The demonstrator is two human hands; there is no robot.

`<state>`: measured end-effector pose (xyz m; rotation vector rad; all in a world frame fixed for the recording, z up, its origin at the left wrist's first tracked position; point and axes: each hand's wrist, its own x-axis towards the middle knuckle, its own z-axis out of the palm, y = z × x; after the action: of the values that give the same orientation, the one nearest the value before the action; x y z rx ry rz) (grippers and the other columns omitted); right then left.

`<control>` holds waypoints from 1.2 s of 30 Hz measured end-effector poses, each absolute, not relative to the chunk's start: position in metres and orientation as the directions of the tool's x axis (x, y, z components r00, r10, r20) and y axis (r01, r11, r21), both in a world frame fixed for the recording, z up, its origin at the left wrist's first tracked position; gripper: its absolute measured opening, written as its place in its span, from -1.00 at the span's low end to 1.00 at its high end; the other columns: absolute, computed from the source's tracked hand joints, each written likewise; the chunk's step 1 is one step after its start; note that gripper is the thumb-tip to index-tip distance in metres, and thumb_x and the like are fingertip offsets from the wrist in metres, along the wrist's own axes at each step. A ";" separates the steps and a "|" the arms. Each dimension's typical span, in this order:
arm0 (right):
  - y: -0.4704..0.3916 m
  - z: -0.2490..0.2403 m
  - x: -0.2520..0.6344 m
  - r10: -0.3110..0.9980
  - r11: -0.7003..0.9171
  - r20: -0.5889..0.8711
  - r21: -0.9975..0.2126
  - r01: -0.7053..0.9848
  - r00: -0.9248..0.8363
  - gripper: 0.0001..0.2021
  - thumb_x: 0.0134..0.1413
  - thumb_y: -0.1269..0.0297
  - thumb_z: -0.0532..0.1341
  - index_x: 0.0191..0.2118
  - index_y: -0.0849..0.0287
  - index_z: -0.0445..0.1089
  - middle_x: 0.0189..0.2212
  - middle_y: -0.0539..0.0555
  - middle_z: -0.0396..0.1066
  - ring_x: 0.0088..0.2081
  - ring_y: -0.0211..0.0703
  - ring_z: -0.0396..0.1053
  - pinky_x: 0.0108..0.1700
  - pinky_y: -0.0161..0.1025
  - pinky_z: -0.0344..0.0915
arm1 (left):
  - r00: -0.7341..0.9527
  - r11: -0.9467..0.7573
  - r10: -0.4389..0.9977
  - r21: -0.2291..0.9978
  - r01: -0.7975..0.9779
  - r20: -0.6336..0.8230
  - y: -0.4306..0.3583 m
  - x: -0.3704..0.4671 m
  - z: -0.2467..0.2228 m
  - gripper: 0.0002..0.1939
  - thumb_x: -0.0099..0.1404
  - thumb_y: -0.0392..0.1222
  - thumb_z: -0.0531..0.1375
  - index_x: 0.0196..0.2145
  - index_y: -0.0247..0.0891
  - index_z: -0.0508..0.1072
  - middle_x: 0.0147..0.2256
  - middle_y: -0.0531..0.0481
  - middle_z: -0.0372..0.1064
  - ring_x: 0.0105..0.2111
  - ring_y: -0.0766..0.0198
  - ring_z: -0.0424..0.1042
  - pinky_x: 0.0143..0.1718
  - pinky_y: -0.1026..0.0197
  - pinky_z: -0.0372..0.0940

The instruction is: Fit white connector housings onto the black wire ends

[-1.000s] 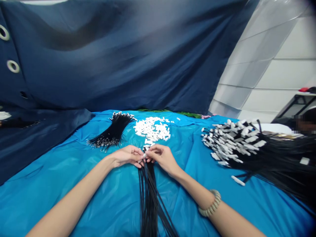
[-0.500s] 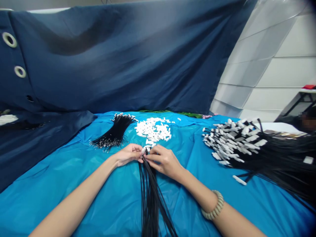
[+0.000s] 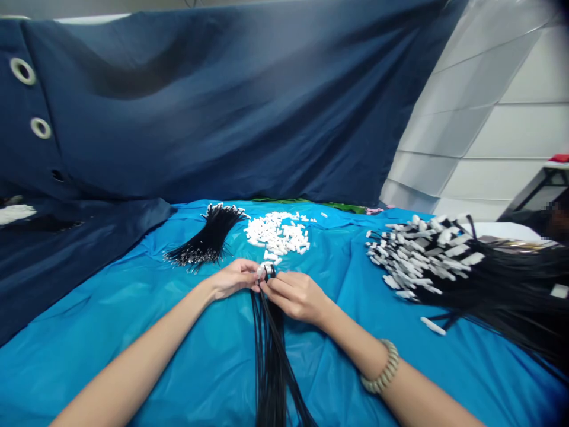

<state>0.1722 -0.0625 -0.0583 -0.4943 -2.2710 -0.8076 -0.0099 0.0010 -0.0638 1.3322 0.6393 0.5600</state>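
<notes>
My left hand (image 3: 233, 279) is closed in a pinch on a small white plastic connector (image 3: 261, 271). Close against it, my right hand (image 3: 296, 295) has its fingers pressed together on a thin black cable, which bends in a small loop at the connector. The exact joint between cable and connector is partly hidden by the fingertips. Below both hands, a loose bundle of long black cables (image 3: 270, 367) runs down the blue sheet toward me. Just beyond the fingers lies a pile of loose white connectors (image 3: 278, 233).
A short bundle of black wires (image 3: 207, 236) with pale tips lies at the far left. To the right is a big heap of black cables (image 3: 498, 284) with white ends (image 3: 422, 252). Dark blue cloth (image 3: 222, 118) hangs behind the blue sheet (image 3: 178, 356). Part of a person shows at the right edge.
My right fingers have drawn closer together and slightly lower, and a black cable loop now shows beside the white connector. My left hand keeps its pinch. The view has shifted slightly.
</notes>
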 end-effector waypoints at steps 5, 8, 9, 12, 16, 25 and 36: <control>-0.063 -0.059 0.171 0.103 0.723 0.690 0.443 0.530 -0.716 -0.85 0.07 0.48 0.07 -0.45 0.28 0.33 -0.58 -0.01 0.28 -0.53 -0.30 0.18 -0.54 -0.26 0.01 | 0.696 0.188 0.709 0.982 -0.025 -0.118 0.001 -0.009 -0.068 -0.84 -0.02 -0.26 0.25 -0.45 -0.40 0.41 -0.52 -0.01 0.32 -0.52 0.41 0.31 -0.46 0.34 0.23; -0.061 -0.061 0.170 0.070 0.698 0.691 0.481 0.530 -0.719 -0.87 0.05 0.48 0.09 -0.46 0.28 0.33 -0.58 -0.01 0.28 -0.53 -0.30 0.18 -0.54 -0.26 -0.01 | 0.696 0.214 0.709 0.975 -0.058 -0.114 0.001 -0.008 -0.069 -0.84 -0.01 -0.26 0.24 -0.46 -0.41 0.40 -0.53 -0.01 0.32 -0.53 0.41 0.30 -0.47 0.35 0.21; -0.061 -0.062 0.170 0.060 0.688 0.696 0.490 0.536 -0.715 -0.88 0.04 0.48 0.10 -0.46 0.28 0.33 -0.57 -0.01 0.29 -0.53 -0.30 0.18 -0.54 -0.26 -0.01 | 0.697 0.224 0.709 0.972 -0.077 -0.108 0.001 -0.007 -0.069 -0.85 -0.01 -0.26 0.24 -0.46 -0.41 0.40 -0.53 -0.01 0.31 -0.53 0.42 0.30 -0.48 0.36 0.21; -0.060 -0.064 0.169 0.058 0.666 0.721 0.488 0.565 -0.691 -0.91 0.02 0.47 0.11 -0.45 0.27 0.32 -0.55 0.00 0.31 -0.51 -0.29 0.19 -0.53 -0.26 -0.02 | 0.703 0.254 0.706 0.958 -0.133 -0.090 -0.001 -0.006 -0.068 -0.84 -0.02 -0.25 0.25 -0.48 -0.41 0.40 -0.54 0.00 0.29 -0.53 0.42 0.29 -0.48 0.36 0.20; -0.060 -0.067 0.167 0.136 0.697 0.770 0.373 0.613 -0.623 -0.91 0.03 0.43 0.10 -0.43 0.24 0.33 -0.53 0.03 0.34 -0.49 -0.27 0.21 -0.51 -0.27 0.03 | 0.709 0.273 0.701 0.948 -0.163 -0.081 -0.002 -0.005 -0.068 -0.84 -0.04 -0.25 0.26 -0.48 -0.40 0.41 -0.54 0.03 0.27 -0.54 0.44 0.26 -0.49 0.38 0.19; -0.065 -0.063 0.160 0.622 0.752 0.770 -0.534 0.387 -0.144 -0.84 0.07 0.36 0.04 -0.36 0.21 0.36 -0.46 0.06 0.38 -0.41 -0.27 0.30 -0.34 -0.32 0.26 | 0.731 0.256 0.677 0.959 -0.121 -0.088 0.001 -0.004 -0.072 -0.81 -0.04 -0.22 0.26 -0.45 -0.39 0.42 -0.53 -0.03 0.33 -0.50 0.38 0.33 -0.47 0.35 0.21; -0.060 -0.059 0.162 0.796 0.598 0.602 -0.766 0.236 -0.065 -0.85 -0.02 0.28 0.15 -0.36 0.20 0.43 -0.39 0.08 0.40 -0.37 -0.23 0.34 -0.43 -0.37 0.27 | 0.711 0.182 0.691 0.983 -0.001 -0.128 -0.004 0.000 -0.071 -0.79 0.01 -0.17 0.22 -0.43 -0.39 0.37 -0.51 -0.05 0.36 -0.47 0.32 0.38 -0.43 0.28 0.28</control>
<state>0.1618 -0.0599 -0.0590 -0.8804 -1.6125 0.5749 -0.0001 -0.0036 -0.0711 1.3118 0.6474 0.5393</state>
